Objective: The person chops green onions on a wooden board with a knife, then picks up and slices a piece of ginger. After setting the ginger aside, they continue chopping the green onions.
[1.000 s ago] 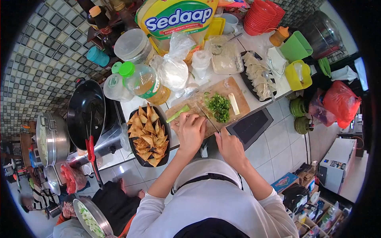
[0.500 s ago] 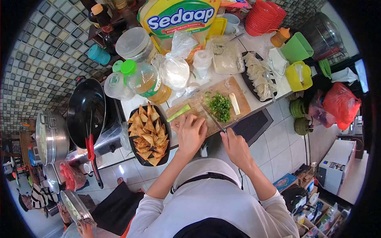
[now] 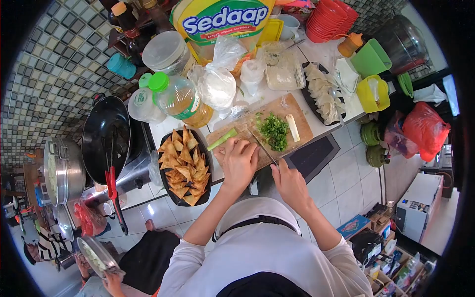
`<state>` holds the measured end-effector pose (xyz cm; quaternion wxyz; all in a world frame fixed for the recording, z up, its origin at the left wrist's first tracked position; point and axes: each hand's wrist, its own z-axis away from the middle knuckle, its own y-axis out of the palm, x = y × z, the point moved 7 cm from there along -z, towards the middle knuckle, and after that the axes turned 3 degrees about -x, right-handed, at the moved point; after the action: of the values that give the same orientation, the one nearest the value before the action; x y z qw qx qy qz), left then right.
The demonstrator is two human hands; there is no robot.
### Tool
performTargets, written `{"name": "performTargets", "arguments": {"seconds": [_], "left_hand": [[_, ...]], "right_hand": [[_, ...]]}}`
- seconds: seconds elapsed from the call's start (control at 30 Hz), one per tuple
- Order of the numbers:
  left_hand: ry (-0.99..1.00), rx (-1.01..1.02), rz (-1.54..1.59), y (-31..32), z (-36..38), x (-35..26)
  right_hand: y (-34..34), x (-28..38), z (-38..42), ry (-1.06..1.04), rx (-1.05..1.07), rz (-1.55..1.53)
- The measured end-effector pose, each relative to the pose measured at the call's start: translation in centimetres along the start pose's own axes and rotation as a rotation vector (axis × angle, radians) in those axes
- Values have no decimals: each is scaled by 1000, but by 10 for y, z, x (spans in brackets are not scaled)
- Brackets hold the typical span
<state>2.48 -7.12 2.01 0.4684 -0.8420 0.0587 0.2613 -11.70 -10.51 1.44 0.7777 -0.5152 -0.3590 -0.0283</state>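
Observation:
On the wooden cutting board [image 3: 302, 111], my left hand [image 3: 238, 159] is closed, with curled fingers pressing on a green spring onion stalk [image 3: 221, 139] whose far end sticks out to the left. My right hand [image 3: 291, 182] grips the handle of a kitchen knife [image 3: 262, 146]. Its blade lies slanted over the board, close beside my left fingertips. To the right of the blade is a pile of chopped greens [image 3: 273, 132], and a white spring onion piece [image 3: 293, 127] lies beyond it.
Left of the board stands a black tray [image 3: 208, 185] of fried triangular pastries [image 3: 185, 166]. Behind are an oil bottle [image 3: 177, 96] and bagged white powder [image 3: 216, 89]. A plate of pale dumplings [image 3: 324, 94] sits right. A wok [image 3: 105, 128] is far left. Another person's hands hold a round pan [image 3: 99, 255].
The knife and my right hand have shifted slightly left, bringing the blade nearer my left fingers. My left hand stays on the stalk, almost unmoved.

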Motion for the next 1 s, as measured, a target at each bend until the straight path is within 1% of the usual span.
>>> {"name": "performTargets", "arguments": {"seconds": [0.13, 0.27, 0.33, 0.43, 0.63, 0.73, 0.83, 1.0], "left_hand": [[3, -3, 11, 0, 0, 2], [9, -26, 3, -1, 2, 1], [8, -39, 47, -3, 4, 0], [-5, -1, 16, -8, 7, -3], [-3, -27, 32, -1, 9, 1], [15, -37, -17, -2, 5, -4], [32, -47, 12, -3, 3, -5], [18, -29, 0, -2, 2, -3]], "right_hand": [[-4, -6, 11, 49, 41, 113], [-4, -12, 12, 52, 52, 132], [-7, -10, 7, -32, 4, 80], [-9, -5, 0, -37, -45, 69], [-8, -7, 6, 31, 7, -24], [-6, -5, 7, 26, 8, -19], [-5, -2, 3, 42, -2, -54], [0, 0, -5, 37, 5, -14]]}}
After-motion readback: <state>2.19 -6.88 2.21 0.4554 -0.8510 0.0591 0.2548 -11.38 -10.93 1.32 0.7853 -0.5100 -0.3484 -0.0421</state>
